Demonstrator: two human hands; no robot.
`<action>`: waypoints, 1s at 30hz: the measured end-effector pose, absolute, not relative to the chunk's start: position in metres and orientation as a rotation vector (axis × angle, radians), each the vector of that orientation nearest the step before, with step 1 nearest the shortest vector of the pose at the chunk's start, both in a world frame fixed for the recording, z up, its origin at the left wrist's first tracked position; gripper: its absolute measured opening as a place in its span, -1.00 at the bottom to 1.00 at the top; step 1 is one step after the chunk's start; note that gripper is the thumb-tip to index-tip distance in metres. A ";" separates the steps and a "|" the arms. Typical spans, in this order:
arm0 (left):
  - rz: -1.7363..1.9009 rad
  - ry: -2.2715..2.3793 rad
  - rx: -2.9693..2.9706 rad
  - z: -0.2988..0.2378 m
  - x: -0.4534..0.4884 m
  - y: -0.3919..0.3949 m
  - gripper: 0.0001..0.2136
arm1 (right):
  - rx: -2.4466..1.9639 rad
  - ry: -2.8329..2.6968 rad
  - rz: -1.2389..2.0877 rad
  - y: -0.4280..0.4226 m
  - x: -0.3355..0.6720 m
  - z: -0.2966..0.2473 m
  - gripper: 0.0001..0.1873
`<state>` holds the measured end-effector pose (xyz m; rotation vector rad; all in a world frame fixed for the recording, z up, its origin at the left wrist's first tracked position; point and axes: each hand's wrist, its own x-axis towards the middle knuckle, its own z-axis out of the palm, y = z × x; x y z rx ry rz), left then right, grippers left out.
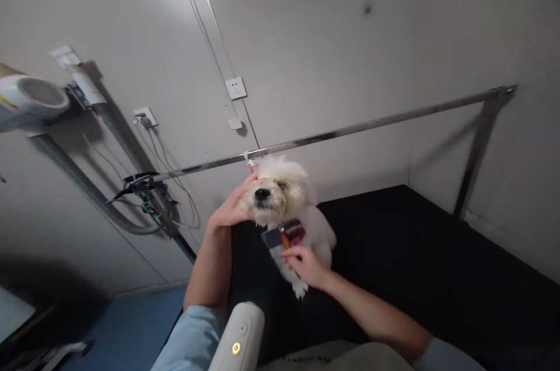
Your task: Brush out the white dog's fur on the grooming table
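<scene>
A small white fluffy dog (pixel 289 202) sits on a black grooming table (pixel 415 254), facing me. My left hand (pixel 231 207) cups the side of its head, fingers curled round the fur. My right hand (pixel 306 263) is closed on the orange handle of a slicker brush (pixel 283 235) whose pad rests against the dog's chest, under the chin. A white device with a lit yellow button (pixel 238 339) sticks up near my chest, between my arms.
A metal rail (pixel 350 129) runs over the table behind the dog, with a post (pixel 475 155) at the right. A dryer (pixel 30 100) with grey hoses hangs at left. Wall sockets (pixel 236 88) and cables sit on the wall. Blue floor (pixel 131 324) lies below left.
</scene>
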<state>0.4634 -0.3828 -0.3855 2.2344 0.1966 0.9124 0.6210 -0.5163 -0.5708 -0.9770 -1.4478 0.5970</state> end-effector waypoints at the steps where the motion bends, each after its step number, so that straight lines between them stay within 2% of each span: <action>1: 0.898 0.132 2.285 -0.378 0.475 -0.386 -0.41 | -0.974 -1.446 0.618 -0.519 0.624 -0.573 -0.72; 3: 0.862 0.024 2.345 -0.361 0.502 -0.392 -0.61 | -0.905 -1.463 0.539 -0.523 0.633 -0.570 -0.72; 5: 0.795 -0.063 2.356 -0.347 0.532 -0.401 -0.68 | -0.834 -1.430 0.392 -0.524 0.645 -0.561 -0.76; 7: 0.661 -0.131 2.362 -0.337 0.562 -0.413 -0.67 | -0.851 -1.340 0.377 -0.526 0.655 -0.555 -0.79; 11: 0.322 -0.075 2.300 -0.332 0.607 -0.435 -0.57 | -0.942 -1.247 0.607 -0.548 0.665 -0.562 -0.72; 16: 0.067 -0.034 2.149 -0.334 0.641 -0.454 -0.58 | -0.936 -1.211 0.279 -0.578 0.672 -0.563 -0.79; 21: 0.023 0.065 2.045 -0.337 0.660 -0.478 -0.68 | -0.994 -1.084 0.530 -0.593 0.669 -0.574 -0.73; 26: -0.041 0.206 1.951 -0.339 0.662 -0.491 -0.76 | -0.945 -1.120 0.259 -0.604 0.675 -0.568 -0.78; 30: -0.004 0.218 1.983 -0.338 0.657 -0.492 -0.76 | -0.937 -1.026 0.621 -0.604 0.668 -0.578 -0.67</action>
